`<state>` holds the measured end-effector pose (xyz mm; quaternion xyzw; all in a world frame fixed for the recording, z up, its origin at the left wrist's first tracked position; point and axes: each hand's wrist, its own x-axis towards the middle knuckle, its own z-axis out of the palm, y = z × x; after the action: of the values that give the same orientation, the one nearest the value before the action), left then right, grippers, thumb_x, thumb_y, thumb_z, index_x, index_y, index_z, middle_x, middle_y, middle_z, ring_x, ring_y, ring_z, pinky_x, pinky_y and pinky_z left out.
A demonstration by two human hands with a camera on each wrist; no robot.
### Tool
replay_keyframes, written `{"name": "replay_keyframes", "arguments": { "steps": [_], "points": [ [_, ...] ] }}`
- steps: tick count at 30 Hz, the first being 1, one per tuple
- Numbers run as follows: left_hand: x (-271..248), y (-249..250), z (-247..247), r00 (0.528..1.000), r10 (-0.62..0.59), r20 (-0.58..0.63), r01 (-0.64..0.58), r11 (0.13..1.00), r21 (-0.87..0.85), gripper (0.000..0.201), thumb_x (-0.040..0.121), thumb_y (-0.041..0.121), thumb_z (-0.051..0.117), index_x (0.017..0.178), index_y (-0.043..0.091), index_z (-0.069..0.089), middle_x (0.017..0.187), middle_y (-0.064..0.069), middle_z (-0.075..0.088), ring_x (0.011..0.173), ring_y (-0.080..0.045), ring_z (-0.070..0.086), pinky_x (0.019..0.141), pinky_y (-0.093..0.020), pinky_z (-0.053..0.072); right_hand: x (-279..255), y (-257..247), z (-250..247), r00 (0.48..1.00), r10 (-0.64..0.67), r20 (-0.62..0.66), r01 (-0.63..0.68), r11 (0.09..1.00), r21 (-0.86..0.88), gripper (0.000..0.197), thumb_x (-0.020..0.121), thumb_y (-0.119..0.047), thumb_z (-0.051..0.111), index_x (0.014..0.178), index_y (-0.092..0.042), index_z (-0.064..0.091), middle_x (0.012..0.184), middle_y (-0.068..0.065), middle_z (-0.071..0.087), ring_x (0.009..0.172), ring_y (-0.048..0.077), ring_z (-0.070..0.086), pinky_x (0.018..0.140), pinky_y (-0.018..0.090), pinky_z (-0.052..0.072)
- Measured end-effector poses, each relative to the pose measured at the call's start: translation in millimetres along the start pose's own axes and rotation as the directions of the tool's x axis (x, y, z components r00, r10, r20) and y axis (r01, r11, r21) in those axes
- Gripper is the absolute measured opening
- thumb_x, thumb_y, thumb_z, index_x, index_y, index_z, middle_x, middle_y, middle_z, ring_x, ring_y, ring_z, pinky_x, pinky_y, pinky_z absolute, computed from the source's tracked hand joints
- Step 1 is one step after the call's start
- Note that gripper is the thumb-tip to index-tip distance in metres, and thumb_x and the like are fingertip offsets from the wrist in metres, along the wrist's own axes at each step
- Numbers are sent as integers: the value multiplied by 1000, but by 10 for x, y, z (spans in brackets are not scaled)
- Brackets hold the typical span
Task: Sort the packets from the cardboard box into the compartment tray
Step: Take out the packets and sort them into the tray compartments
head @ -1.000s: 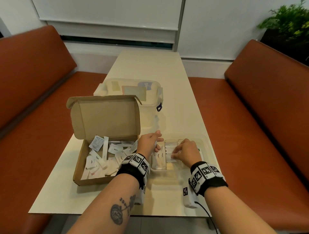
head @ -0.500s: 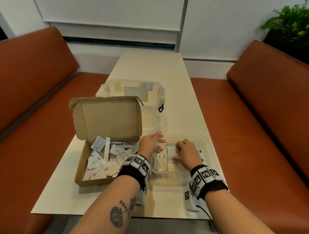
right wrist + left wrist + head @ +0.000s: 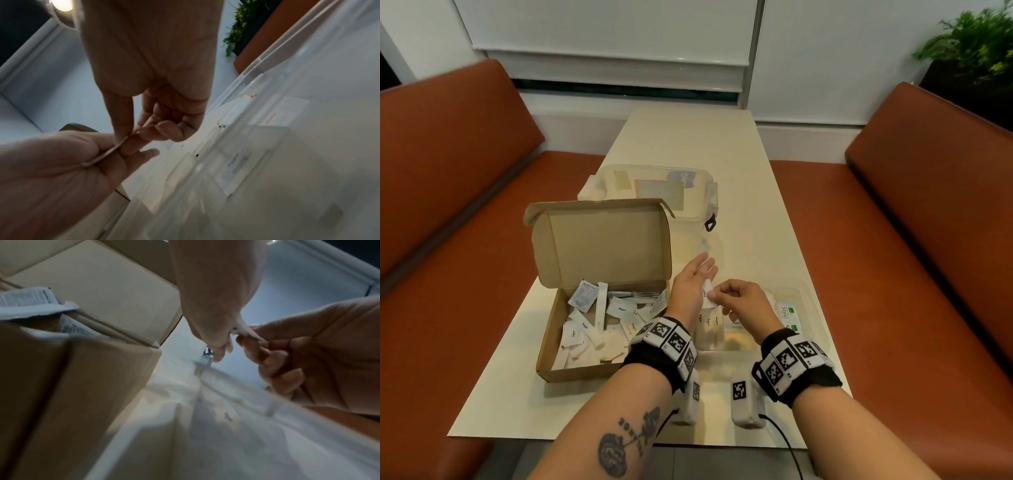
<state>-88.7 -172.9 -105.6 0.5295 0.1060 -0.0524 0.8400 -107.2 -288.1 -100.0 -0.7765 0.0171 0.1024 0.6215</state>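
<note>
Head view: the left hand (image 3: 690,286) is raised with fingers extended and a white packet (image 3: 706,297) against its palm, while the right hand (image 3: 743,301) pinches that packet's edge above the compartment tray (image 3: 813,308), beside the cardboard box (image 3: 585,342) of packets. Left wrist view: right-hand fingertips (image 3: 246,340) and the left hand meet on the packet (image 3: 243,328). Right wrist view: thumb and forefinger clamp the thin packet (image 3: 111,151) against the left hand's fingers over the tray (image 3: 267,68).

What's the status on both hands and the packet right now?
Right hand pinches a white packet lying in the open left hand. Both above the tray. Box holds many more. Nothing in the way.
</note>
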Motion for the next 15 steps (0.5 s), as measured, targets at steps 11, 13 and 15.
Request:
{"name": "replay_keyframes", "arguments": {
  "steps": [11, 13, 15],
  "points": [
    [-28, -104, -116, 955, 267, -130, -81, 656, 750, 39, 96, 3, 43, 129, 20, 56, 134, -8, 55, 106, -23, 61, 83, -24, 48, 35, 140, -384, 966, -2, -259, 15, 999, 47, 16, 79, -3, 70, 68, -8, 59, 68, 10, 65, 59, 16, 59, 57, 22, 51],
    [-31, -116, -133, 957, 260, -131, -63, 625, 778, 46, 93, -4, 40, 134, 16, 51, 141, -8, 48, 122, -23, 52, 90, -17, 41, 22, 171, -424, 966, 6, -258, 7, 999, 49, 14, 78, -1, 69, 75, -7, 57, 71, 12, 65, 60, 18, 59, 58, 23, 51],
    [-26, -134, -151, 964, 223, -145, -22, 610, 792, 56, 90, -12, 36, 141, 10, 41, 145, -11, 42, 132, -24, 42, 106, -25, 36, -2, 196, -433, 971, 32, -236, -14, 997, 76, 19, 78, 2, 68, 92, -6, 56, 72, 11, 65, 59, 18, 59, 57, 22, 51]
  ]
}}
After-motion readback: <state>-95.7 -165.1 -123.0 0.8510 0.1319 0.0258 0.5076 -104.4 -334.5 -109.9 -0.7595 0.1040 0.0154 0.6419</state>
